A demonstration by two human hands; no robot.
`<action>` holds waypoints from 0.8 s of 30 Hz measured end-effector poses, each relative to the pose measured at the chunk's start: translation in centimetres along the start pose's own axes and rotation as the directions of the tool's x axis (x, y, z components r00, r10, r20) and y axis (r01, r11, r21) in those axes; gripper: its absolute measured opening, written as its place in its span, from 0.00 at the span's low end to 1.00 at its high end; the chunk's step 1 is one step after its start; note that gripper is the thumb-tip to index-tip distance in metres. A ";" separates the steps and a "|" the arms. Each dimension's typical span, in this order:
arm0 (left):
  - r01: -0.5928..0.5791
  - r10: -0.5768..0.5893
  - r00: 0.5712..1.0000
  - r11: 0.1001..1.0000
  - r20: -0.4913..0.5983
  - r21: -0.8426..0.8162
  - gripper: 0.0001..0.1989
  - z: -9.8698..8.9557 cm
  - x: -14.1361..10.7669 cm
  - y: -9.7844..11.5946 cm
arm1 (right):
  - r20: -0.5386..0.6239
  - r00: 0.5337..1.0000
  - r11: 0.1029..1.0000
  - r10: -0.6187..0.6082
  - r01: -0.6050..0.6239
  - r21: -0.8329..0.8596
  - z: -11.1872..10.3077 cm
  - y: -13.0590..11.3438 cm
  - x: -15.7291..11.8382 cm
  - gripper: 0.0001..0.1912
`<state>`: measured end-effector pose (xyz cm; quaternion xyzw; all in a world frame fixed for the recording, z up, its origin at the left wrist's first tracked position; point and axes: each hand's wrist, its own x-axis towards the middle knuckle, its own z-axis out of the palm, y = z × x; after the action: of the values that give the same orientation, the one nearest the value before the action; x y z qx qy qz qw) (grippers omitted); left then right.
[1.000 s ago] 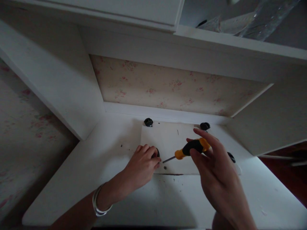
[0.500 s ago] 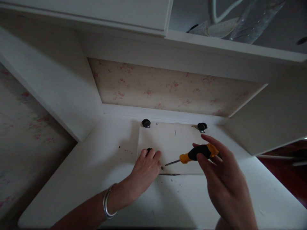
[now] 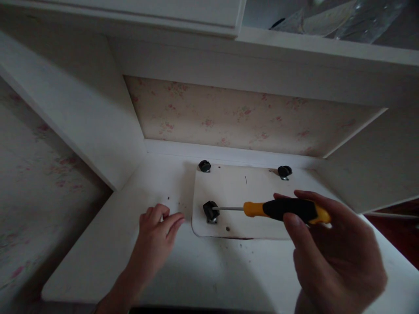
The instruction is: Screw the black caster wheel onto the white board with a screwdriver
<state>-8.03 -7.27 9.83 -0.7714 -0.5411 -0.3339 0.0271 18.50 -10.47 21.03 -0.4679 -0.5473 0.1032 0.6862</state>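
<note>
Holding yellow-and-black screwdriver (image 3: 271, 209) in right grip (image 3: 338, 250) above white board (image 3: 234, 189), long axis sideways, aimed left at black caster (image 3: 210, 210) on board's near-left corner. Pinching left grip (image 3: 155, 233) narrow, just left of board.

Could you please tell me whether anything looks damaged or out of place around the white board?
The white board has a dark, uneven line along its near edge, perhaps chipping; dark specks litter the worktop beside it like debris.
</note>
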 end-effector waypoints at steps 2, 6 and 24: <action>0.067 -0.067 0.997 0.998 -0.036 -0.016 0.08 0.6 -0.5 -3.7 | 0.062 0.998 0.999 -0.022 0.019 0.049 0.9 0.1 -0.3 0.24; 0.142 -0.145 0.988 0.989 0.056 0.049 0.11 2.8 -0.7 -8.9 | 0.260 0.964 0.997 -0.063 0.050 0.055 2.9 0.8 -1.0 0.26; 0.135 -0.172 0.954 0.978 0.246 0.158 0.15 8.4 1.6 -11.8 | 0.333 0.918 0.908 -0.214 0.313 -0.280 4.9 1.7 -0.7 0.26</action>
<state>-13.68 2.33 0.41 -0.7600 -0.6204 -0.1929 -0.0161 14.72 -7.48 19.12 -0.4754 -0.7115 -0.0153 0.5172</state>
